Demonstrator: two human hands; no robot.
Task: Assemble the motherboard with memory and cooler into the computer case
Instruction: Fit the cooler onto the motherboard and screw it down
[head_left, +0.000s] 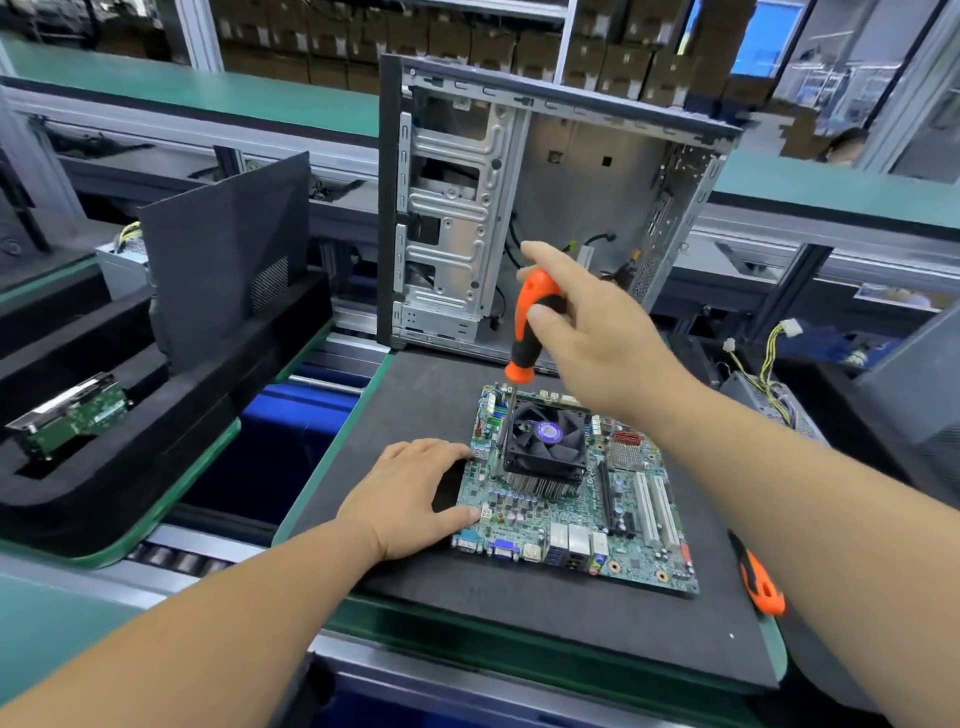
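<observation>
2 hands at work mid-frame: right hand (587, 332) pinching the orange screwdriver (532, 325) upright on a screw beside the fan (545, 441), left hand (410, 493) flat on the board (582, 514) below the open case (545, 208); best kept vertical, pressed lightly.

Bright, even overhead light, soft shadows under the hands on the dark mat (519, 613), mild glare on the bare metal case (587, 171) — sharp centre, far shelves blurred, wide-angle bending at the edges — forearms stretched.
</observation>
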